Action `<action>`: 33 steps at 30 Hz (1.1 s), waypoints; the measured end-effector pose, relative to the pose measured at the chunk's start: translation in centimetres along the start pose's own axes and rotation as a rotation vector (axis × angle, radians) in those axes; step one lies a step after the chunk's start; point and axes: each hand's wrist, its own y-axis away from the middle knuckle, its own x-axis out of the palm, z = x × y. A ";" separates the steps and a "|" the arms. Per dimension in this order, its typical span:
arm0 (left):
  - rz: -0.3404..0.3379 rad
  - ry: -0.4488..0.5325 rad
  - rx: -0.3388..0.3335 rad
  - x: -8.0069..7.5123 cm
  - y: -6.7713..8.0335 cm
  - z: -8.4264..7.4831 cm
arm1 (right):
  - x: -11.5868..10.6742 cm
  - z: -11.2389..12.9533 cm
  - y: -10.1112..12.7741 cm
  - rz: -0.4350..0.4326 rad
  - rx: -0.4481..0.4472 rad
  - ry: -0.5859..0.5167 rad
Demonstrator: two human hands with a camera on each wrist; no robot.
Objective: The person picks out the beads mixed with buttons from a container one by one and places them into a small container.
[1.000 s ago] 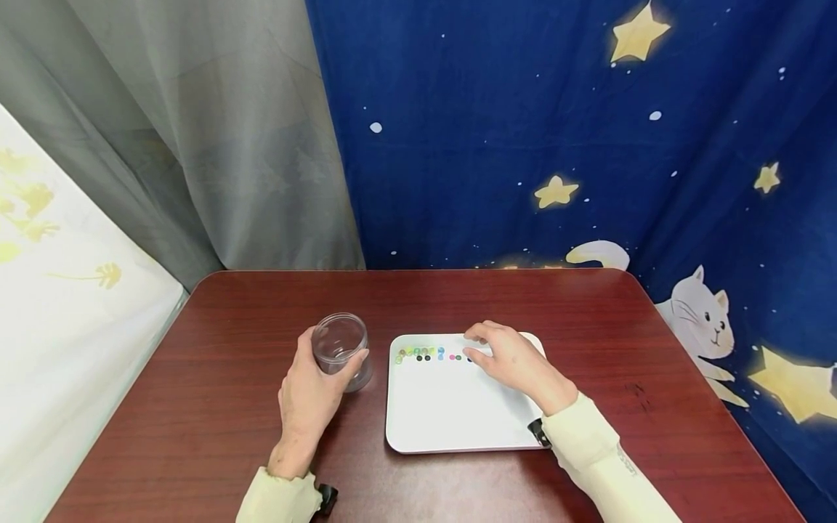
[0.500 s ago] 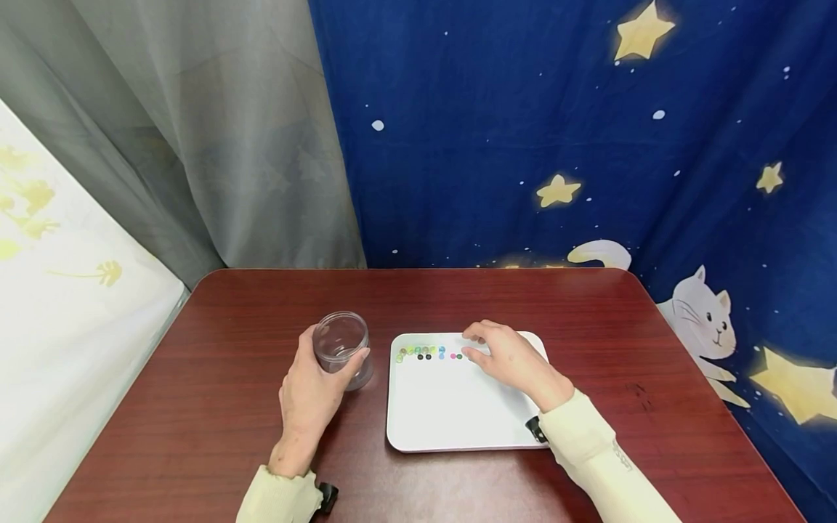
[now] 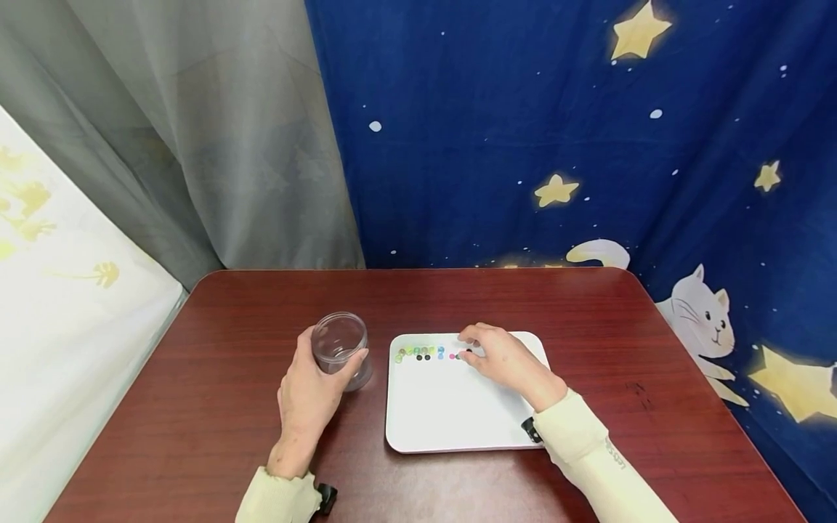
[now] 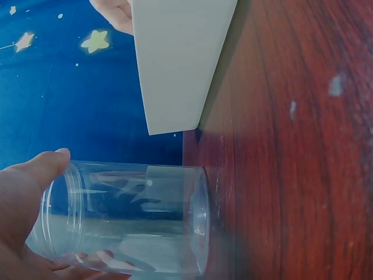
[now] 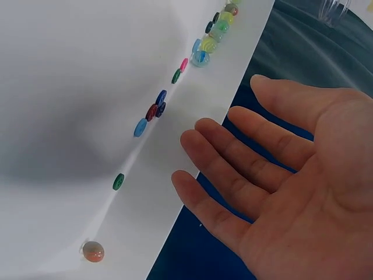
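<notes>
Beads point(image 3: 428, 353) lie in a line along the far rim of the white tray point(image 3: 451, 414), running left to right, and your right hand point(image 3: 503, 357) hovers over the row's right end with fingers loosely spread and straight, holding nothing. Your left hand point(image 3: 312, 388) grips the clear jar point(image 3: 340, 347), standing left of the tray. From the head view your right fingers hide the nearest beads, and at that distance you cannot tell bead from button.

One clear plastic jar point(image 3: 340, 350) is standing on the table, one white tray point(image 3: 451, 414) is lying beside it, two hands are showing, and at least twelve small marbles and buttons point(image 5: 157, 108) are sitting in a row along the tray's far edge.
</notes>
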 end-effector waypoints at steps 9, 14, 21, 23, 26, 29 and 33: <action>-0.005 0.002 0.007 0.0 -0.1 -0.1 | 0.6 0.4 -0.2 0.003 -0.004 0.001; -0.003 0.006 0.007 0.0 -0.1 -0.2 | 1.1 0.3 -0.4 0.009 -0.008 0.011; -0.008 0.013 0.000 0.0 0.1 0.0 | 1.7 0.5 -0.7 0.022 -0.043 0.025; -0.008 0.014 0.001 0.0 0.1 0.0 | 1.8 0.5 -0.7 0.019 -0.058 0.036; -0.004 0.016 0.005 0.0 0.1 0.0 | 1.8 0.5 -0.7 0.011 -0.073 0.049; -0.001 0.019 0.009 0.0 0.0 -0.1 | 1.9 0.5 -0.6 0.004 -0.077 0.056; -0.003 0.016 0.007 0.0 0.1 -0.1 | 1.9 0.6 -0.7 0.006 -0.077 0.061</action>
